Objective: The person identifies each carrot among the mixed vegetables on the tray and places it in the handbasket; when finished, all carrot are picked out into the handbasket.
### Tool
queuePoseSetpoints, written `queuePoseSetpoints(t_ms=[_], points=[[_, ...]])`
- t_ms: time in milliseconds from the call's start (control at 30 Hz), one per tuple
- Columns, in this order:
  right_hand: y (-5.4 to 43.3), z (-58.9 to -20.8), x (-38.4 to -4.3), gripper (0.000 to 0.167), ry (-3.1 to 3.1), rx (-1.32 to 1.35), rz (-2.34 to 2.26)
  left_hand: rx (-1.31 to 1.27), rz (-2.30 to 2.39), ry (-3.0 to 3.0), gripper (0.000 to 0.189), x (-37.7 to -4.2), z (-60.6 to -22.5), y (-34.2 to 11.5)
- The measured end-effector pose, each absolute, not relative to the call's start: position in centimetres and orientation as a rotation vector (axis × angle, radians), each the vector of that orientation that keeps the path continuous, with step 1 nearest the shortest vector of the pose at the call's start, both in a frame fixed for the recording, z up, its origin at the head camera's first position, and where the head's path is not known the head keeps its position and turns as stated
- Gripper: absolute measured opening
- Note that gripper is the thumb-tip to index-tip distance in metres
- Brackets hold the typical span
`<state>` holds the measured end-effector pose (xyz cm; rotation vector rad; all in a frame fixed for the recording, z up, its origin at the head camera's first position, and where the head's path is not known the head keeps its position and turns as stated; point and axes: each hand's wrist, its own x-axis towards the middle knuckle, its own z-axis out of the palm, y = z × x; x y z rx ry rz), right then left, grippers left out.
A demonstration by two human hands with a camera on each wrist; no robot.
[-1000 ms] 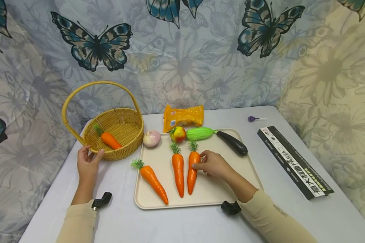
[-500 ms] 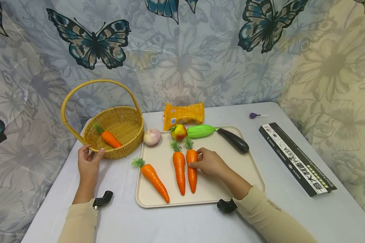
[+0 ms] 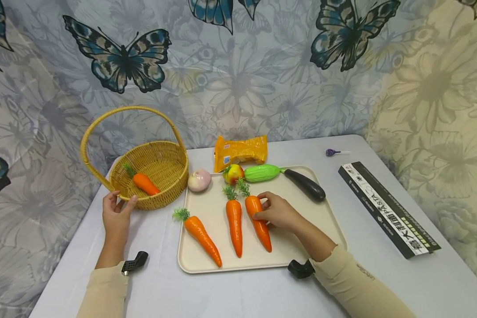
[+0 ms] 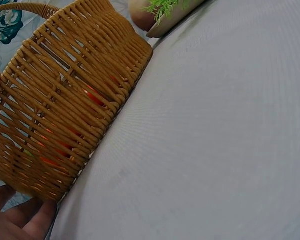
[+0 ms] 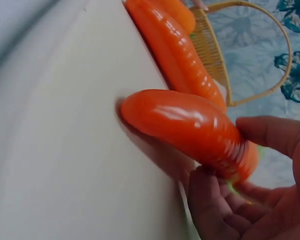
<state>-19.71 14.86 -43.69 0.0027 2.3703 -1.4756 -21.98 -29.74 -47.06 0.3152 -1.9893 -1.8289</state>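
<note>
Pinched between thumb and fingers near its leafy end, the rightmost carrot (image 3: 263,232) is in our right hand (image 3: 280,212), over the middle of the cream tray (image 3: 210,205). What has just changed is its angle: half a second ago it lay almost parallel to the middle carrot (image 3: 234,225), and now its tip has swung away, toward the tray's near right corner, while its greens lean in close to the neighbour's. For the work in hand, we take this as turning the carrot in place rather than carrying it off; with our fingers on it, its position does not seem settled. We cannot tell whether its tip touches the tray. Our left hand (image 3: 117,218) holds the near side of the wicker basket (image 3: 176,187) at the desk's (image 3: 230,296) far left corner, and one carrot (image 3: 144,182) lies inside it. As for looks, our held carrot is bright orange and glossy, catching highlights along its body, with fine ridges by the crown, a blunt rounded tip and feathery green leaves; that shine makes us think it is artificial.
</note>
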Motion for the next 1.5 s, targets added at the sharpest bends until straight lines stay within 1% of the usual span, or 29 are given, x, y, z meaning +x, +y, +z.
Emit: queuePoseSetpoints(t_ms=[233, 500, 833, 1100, 1500], points=[[15.3, -43.6, -20.0, 0.063, 2.235, -0.079, -1.635, 0.303, -1.823, -1.982, 0.061, -22.1, -47.3, -29.9], [15.3, -42.5, -20.1, 0.062, 2.114, -0.127, -1.785, 0.275, -1.802, -1.975, 0.063, -22.3, -47.7, -30.0], [15.0, -41.7, -21.6, 0.063, 2.052, -0.166, -1.848, 0.290, -1.818, -2.001, 0.064, -22.3, -47.2, -30.0], [14.1, -41.5, -22.7, 0.064, 2.073, -0.162, -1.842, 0.308, -1.797, -2.030, 0.064, -22.1, -47.1, -29.8], [11.2, -40.7, -23.9, 0.060, 2.061, -0.229, -1.841, 0.274, -1.811, -2.010, 0.065, -22.2, -47.4, -30.1]])
